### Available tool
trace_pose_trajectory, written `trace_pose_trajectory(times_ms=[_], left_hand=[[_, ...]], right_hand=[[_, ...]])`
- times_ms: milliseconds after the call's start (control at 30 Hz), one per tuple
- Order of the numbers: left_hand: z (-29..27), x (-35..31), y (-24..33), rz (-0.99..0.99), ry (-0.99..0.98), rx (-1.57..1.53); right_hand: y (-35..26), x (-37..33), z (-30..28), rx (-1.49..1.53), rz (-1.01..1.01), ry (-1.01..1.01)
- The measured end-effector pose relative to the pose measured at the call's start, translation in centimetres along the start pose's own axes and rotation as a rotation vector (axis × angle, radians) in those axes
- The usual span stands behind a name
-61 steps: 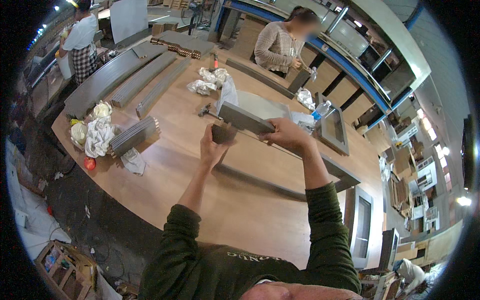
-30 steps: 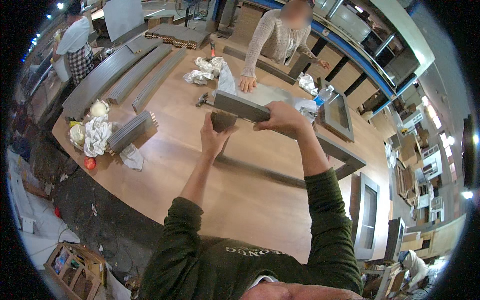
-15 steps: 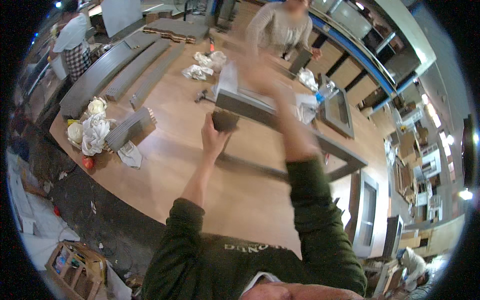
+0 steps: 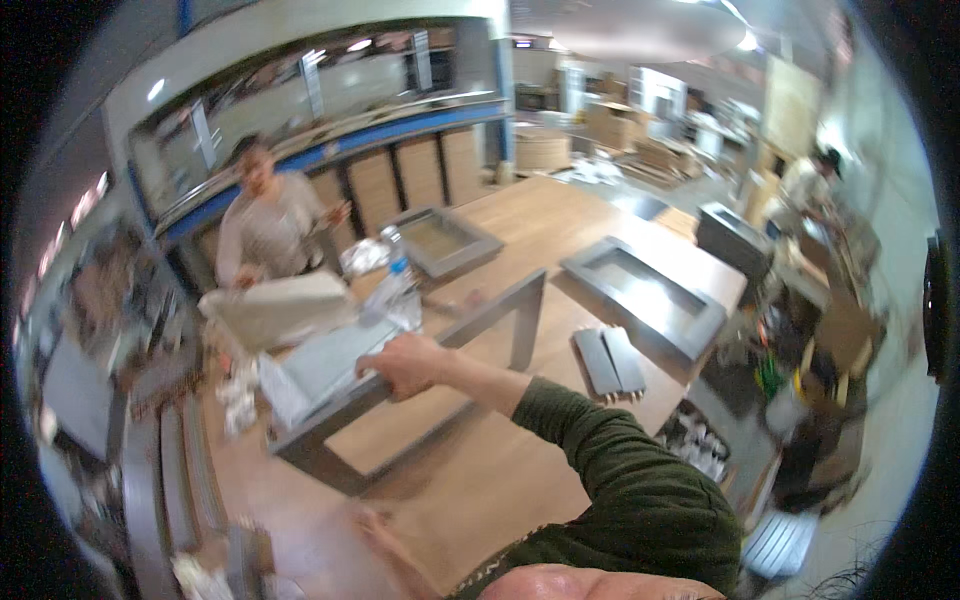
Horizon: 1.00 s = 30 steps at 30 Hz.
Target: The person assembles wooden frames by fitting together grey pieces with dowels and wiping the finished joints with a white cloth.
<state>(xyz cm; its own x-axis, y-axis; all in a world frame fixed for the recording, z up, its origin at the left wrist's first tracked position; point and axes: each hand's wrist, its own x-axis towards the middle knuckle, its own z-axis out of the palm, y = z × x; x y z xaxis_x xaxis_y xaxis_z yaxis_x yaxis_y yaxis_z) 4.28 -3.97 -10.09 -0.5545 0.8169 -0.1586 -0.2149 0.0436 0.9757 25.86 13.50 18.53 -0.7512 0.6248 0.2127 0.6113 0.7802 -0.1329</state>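
Note:
A grey rectangular frame [image 4: 455, 335], open in the middle, stands on edge on the wooden table [image 4: 560, 215]. My right hand [image 4: 405, 365] rests over its upper rail with the fingers curled round it. Low in the view, my left hand [image 4: 378, 530] is smeared by motion near the frame's near end; its fingers and anything in them cannot be made out. Just beyond the frame lie a pale grey wrapped sheet [image 4: 330, 370] and crumpled clear plastic [image 4: 393, 305]. A bottle with a blue label [image 4: 397, 262] stands behind them.
Another grey frame [image 4: 440, 240] lies at the back, and a grey framed panel [image 4: 650, 295] lies to the right near two grey slats [image 4: 608, 362]. Long grey strips [image 4: 175, 470] fill the left side. A co-worker [image 4: 275, 225] stands across the table; another person [image 4: 805, 195] is far right.
My view has swung to the right. My right hand, blurred above the frame before, is now on its upper rail. My left hand, which held a dark block, is now low and blurred.

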Motion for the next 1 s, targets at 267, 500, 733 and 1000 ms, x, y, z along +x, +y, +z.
trace_pose_trajectory(times_ms=[267, 500, 733, 1000], left_hand=[[8.4, 4.6, 10.4, 0.639, -0.284, -0.069], [10.4, -1.1, 35.7, 1.209, -0.048, 0.427], [20.7, -5.1, 32.0, 1.358, -0.531, 1.140], [21.7, -0.4, 22.0, 1.266, -0.485, 1.406]], right_hand=[[0.1, -10.1, -10.0, 0.509, -0.028, 0.929], [2.2, -11.0, -2.5, 1.305, 0.041, 1.442], [1.2, -18.7, 14.7, 0.637, 0.602, 0.074], [5.3, -24.5, 16.7, 0.829, 0.865, 0.802]])
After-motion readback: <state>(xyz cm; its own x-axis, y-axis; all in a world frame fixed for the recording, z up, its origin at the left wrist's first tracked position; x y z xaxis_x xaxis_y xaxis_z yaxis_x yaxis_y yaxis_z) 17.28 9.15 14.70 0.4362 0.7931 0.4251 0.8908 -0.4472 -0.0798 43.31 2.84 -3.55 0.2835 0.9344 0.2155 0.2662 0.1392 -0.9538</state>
